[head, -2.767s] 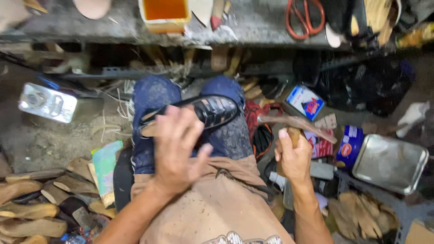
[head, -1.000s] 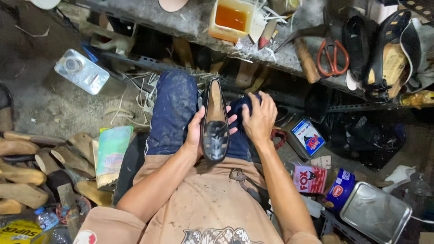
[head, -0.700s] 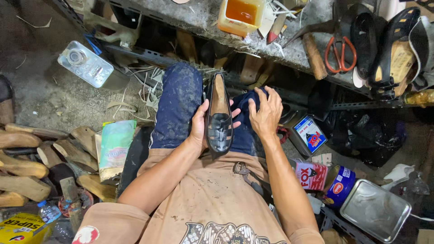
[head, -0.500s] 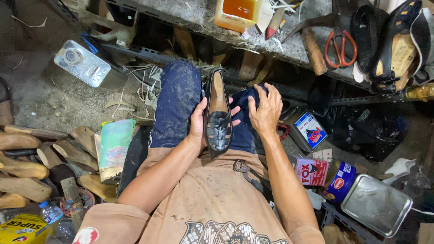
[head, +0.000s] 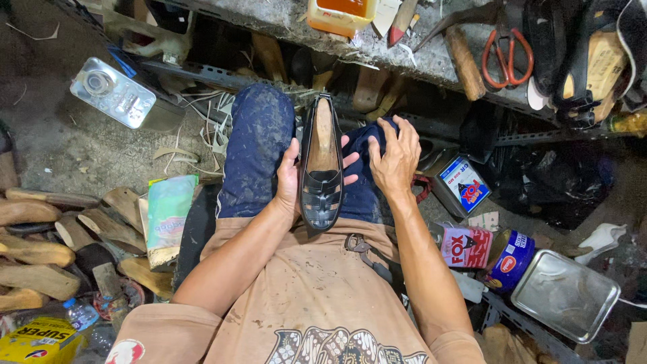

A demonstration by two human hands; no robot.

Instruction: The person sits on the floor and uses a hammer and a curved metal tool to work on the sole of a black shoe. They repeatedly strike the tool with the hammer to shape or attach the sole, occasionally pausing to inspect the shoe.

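Two hands are on the lap. The left hand [head: 291, 176] cups the black shoe [head: 322, 168] from below, fingers curled round its side, and holds it toe toward the body. The shoe lies between the knees with a wooden form inside. The right hand [head: 394, 156] rests open and flat on the right knee, holding nothing. To do this well, I think the shoe should stay steady and the grip firm but soft, so the woven front keeps its shape.

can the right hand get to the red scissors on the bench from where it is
Probably yes: the right hand rests free on the knee, holding nothing, and the red-handled scissors lie uncovered on the bench edge just ahead, nothing between.
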